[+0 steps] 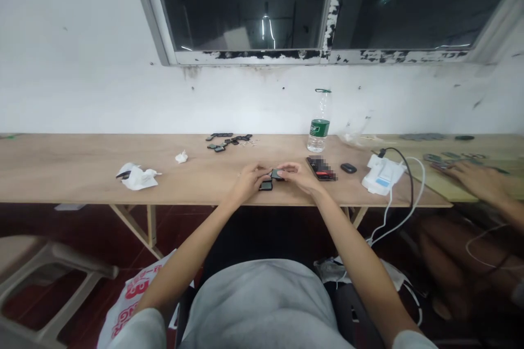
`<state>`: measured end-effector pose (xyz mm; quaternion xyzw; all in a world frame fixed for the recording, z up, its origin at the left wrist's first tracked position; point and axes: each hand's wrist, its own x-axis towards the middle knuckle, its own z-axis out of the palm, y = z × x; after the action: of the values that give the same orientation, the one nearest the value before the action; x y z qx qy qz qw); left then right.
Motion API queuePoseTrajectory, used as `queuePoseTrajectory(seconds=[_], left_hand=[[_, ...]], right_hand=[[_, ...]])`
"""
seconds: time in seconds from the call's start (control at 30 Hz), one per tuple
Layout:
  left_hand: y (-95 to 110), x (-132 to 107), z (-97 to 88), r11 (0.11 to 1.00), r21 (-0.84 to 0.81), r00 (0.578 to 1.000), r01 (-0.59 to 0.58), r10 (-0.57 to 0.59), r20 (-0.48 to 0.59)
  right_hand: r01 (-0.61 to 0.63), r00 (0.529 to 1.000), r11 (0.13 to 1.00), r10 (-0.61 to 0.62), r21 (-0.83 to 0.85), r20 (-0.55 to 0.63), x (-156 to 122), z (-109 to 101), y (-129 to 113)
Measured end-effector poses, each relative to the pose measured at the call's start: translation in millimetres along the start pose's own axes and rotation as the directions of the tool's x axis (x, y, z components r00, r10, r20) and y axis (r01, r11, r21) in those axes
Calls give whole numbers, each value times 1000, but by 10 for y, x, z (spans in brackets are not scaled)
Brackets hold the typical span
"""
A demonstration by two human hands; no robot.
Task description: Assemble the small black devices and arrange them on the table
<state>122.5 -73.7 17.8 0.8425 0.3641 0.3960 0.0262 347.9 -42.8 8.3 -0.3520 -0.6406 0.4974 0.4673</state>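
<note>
Close to the table's front edge, my right hand (295,174) is closed on a small black-framed piece with a grey-green face (276,174). My left hand (251,181) is closed beside it, fingertips meeting the left side of that piece; whether something else is pinched there is too small to make out. Just below the fingers a similar black-framed piece (266,186) lies on the wooden table (196,180). Farther back sits a loose group of similar small dark pieces (220,148), with tiny bits beside them.
A water bottle (318,128) stands near the wall. Right of my hands lie a phone (321,168), a black oval case (348,168) and a white power strip (383,174) with cables. Crumpled tissues (139,177) lie left. A co-worker's hand (470,174) rests at the far right.
</note>
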Motion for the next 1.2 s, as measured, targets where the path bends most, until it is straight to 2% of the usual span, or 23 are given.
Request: queuePoseTrajectory(seconds=[0.13, 0.2, 0.3, 0.43, 0.6, 0.67, 0.77, 0.87, 0.93, 1.07, 1.2], left_hand=[[-19, 3, 31, 952, -254, 984, 169, -177, -10], [-49, 5, 49, 867, -412, 958, 279, -283, 53], [-93, 10, 63, 722, -579, 919, 378, -369, 140], [-91, 8, 59, 642, -643, 889, 418, -433, 146], [-27, 0, 79, 579, -691, 875, 432, -454, 167], [-6, 9, 77, 605, -675, 887, 422, -428, 171], [-9, 35, 25, 722, -584, 924, 372, -349, 156], [-110, 47, -80, 856, -394, 943, 333, -312, 119], [-246, 33, -157, 913, -237, 943, 333, -320, 94], [-583, -32, -260, 948, -28, 947, 318, -315, 63], [-823, -93, -278, 952, -2, 947, 306, -304, 107]], right_hand=[[2, 1000, 1000, -3, 11, 31, 0, 9, -2], [0, 998, 1000, 0, 9, 55, -2, 10, -1], [-9, 996, 1000, 8, 13, 89, -14, 6, -10], [-18, 991, 1000, 16, 14, 131, -47, 9, -52], [10, 989, 999, -5, -35, 147, -66, 22, -82], [25, 990, 997, -16, -66, 138, -58, 1, -74], [10, 995, 991, 3, -132, 99, -52, -100, -61], [-27, 999, 980, 34, -196, 29, -71, -270, -51], [-66, 997, 974, 72, -217, 19, -92, -381, -33], [-111, 985, 967, 138, -230, 105, -111, -484, 33], [-88, 981, 954, 134, -285, 143, -97, -448, 73]])
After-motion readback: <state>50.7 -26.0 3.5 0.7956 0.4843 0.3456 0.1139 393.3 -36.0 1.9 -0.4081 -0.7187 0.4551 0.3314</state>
